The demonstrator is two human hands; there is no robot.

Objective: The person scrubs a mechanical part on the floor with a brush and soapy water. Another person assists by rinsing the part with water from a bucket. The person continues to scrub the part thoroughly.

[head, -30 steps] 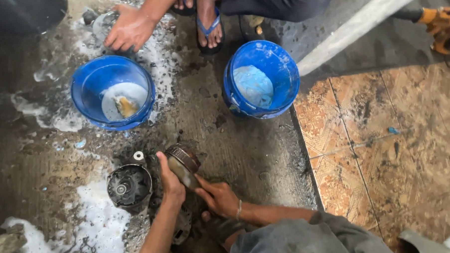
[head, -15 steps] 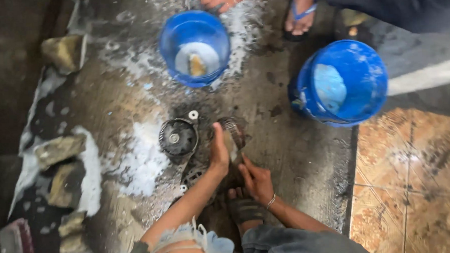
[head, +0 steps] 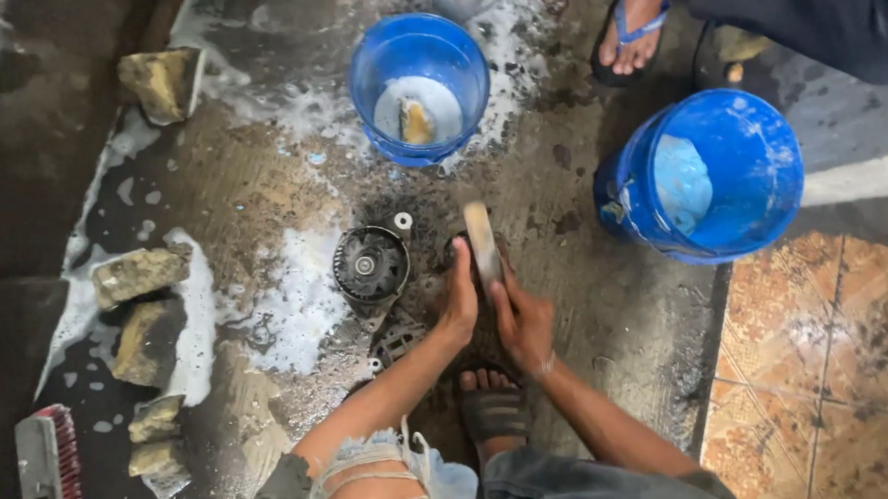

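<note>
Standing on edge, the worn brush (head: 481,240) rises straight ahead of both hands, left hand (head: 460,300) and right hand (head: 522,321) grasping its lower end.

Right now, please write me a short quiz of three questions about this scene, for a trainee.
1. True or false: both hands, the left hand and the right hand, are on the brush.
2. Multiple choice: what lies just left of the left hand on the wet ground? A) a round metal part B) a red cup C) a hammer
3. How many blue buckets are in view, and which one stands nearer the sandalled foot at the top?

Key:
1. True
2. A
3. Two; the foot lies between them, about equally near the small bucket and the big bucket.
</note>
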